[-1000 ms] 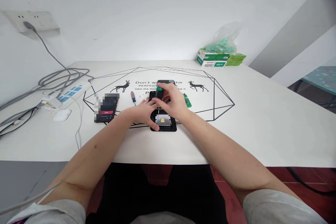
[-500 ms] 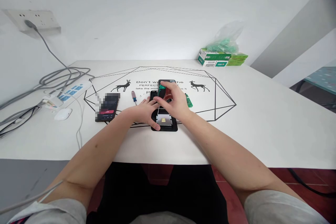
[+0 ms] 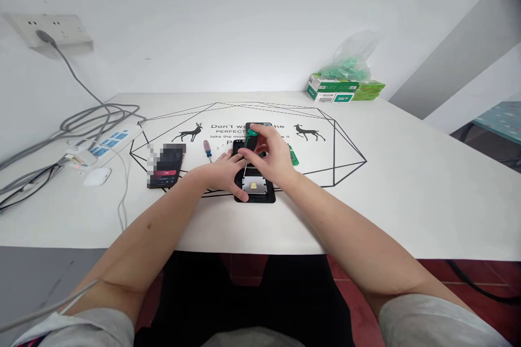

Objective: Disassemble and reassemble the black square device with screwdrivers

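Note:
A flat black device casing (image 3: 269, 197) lies near the front of the table, with a silvery metal plate (image 3: 260, 186) and a small pale square visible inside it. My left hand (image 3: 223, 176) rests on its left side, fingers spread and thumb on the lower left edge. Above the casing, my right hand (image 3: 271, 154) grips a green and black screwdriver (image 3: 251, 141), held nearly upright. Its thin shaft points down at the upper left of the metal plate; whether the tip touches a screw is too small to tell. My hands hide part of the casing.
Left of my hands lie a screwdriver with a clear handle (image 3: 207, 148) and a phone (image 3: 166, 165). A green circuit board (image 3: 293, 155) is to the right. Farther left are a power strip (image 3: 109, 142), a white earphone case (image 3: 97, 176) and cables. Green boxes (image 3: 334, 88) stand at the back.
Almost nothing differs. My right hand and the screwdriver have shifted very slightly, the handle turning a little in my fingers; my left hand stays in place.

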A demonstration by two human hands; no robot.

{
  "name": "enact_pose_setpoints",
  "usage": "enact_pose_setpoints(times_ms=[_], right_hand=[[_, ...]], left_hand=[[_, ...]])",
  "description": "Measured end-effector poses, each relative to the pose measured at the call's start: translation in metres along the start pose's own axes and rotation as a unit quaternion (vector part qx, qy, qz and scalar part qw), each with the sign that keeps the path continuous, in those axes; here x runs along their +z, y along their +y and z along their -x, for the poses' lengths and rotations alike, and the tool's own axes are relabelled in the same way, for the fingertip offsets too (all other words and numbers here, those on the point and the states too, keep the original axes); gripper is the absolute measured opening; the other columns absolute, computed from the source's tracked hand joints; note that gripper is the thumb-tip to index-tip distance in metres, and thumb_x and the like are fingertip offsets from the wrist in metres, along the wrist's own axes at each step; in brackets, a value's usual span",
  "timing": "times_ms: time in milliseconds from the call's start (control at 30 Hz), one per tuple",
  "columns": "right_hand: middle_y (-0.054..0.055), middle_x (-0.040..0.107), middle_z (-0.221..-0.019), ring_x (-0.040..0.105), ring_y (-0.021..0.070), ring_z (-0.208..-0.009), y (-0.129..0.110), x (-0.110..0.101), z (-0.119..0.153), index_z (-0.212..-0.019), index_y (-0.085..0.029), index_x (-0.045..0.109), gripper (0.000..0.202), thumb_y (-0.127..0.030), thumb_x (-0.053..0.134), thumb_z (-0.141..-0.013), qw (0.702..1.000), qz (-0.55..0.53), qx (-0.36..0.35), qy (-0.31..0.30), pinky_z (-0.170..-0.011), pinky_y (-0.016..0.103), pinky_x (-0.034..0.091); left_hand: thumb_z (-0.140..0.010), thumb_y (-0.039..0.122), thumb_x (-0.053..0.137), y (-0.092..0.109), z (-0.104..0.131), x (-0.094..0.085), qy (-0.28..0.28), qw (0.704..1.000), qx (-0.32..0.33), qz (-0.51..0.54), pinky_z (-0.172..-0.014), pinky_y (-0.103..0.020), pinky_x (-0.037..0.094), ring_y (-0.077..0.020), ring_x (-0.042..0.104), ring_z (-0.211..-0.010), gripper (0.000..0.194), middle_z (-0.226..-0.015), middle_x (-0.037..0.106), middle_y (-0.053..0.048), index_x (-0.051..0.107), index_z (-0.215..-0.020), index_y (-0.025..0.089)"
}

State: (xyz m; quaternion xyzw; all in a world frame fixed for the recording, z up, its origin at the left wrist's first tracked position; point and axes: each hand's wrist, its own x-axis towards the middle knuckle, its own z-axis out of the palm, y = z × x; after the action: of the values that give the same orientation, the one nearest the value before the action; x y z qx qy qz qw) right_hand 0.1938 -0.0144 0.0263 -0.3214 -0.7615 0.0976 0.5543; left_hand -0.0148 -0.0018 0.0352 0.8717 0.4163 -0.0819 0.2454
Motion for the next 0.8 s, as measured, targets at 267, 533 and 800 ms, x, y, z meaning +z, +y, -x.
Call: enact_pose_setpoints(times_ms=[267,533,800], right_hand=[[0.006,0.067,-0.111,0.064,0.0203,-0.079,-0.001,-0.003,-0.003,-0.145,-0.031,0.059,0.048,-0.045,0.074,-0.102,0.999,-0.001,-0.022,-0.040,-0.071,0.042,0.067],[0.006,0.067,-0.119,0.067,0.0209,-0.092,-0.008,-0.008,-0.010,-0.138,-0.033,0.061,0.039,-0.038,0.071,-0.101,0.987,-0.121,0.032,-0.100,-0.080,0.041,0.069],[0.007,0.071,-0.123,0.075,0.0224,-0.106,0.000,-0.015,-0.016,-0.141,-0.033,0.055,0.049,-0.055,0.072,-0.101,0.899,-0.360,0.135,-0.211,-0.082,0.040,0.071]], left_hand=[[-0.070,0.087,0.083,0.000,-0.001,0.001,0.006,1.000,0.006,-0.004,-0.137,-0.068,0.020,-0.0562,0.000,-0.173,0.147,-0.192,0.002,-0.015,0.011,-0.184,0.028],[-0.067,0.089,0.083,0.002,-0.001,-0.002,0.006,1.000,-0.001,0.003,-0.135,-0.071,0.023,-0.0599,-0.003,-0.171,0.147,-0.192,0.003,-0.013,0.017,-0.184,0.030],[-0.071,0.085,0.084,0.010,0.005,-0.008,-0.009,1.000,-0.007,-0.004,-0.133,-0.077,0.021,-0.0595,-0.006,-0.171,0.147,-0.192,-0.006,-0.012,0.006,-0.185,0.034]])
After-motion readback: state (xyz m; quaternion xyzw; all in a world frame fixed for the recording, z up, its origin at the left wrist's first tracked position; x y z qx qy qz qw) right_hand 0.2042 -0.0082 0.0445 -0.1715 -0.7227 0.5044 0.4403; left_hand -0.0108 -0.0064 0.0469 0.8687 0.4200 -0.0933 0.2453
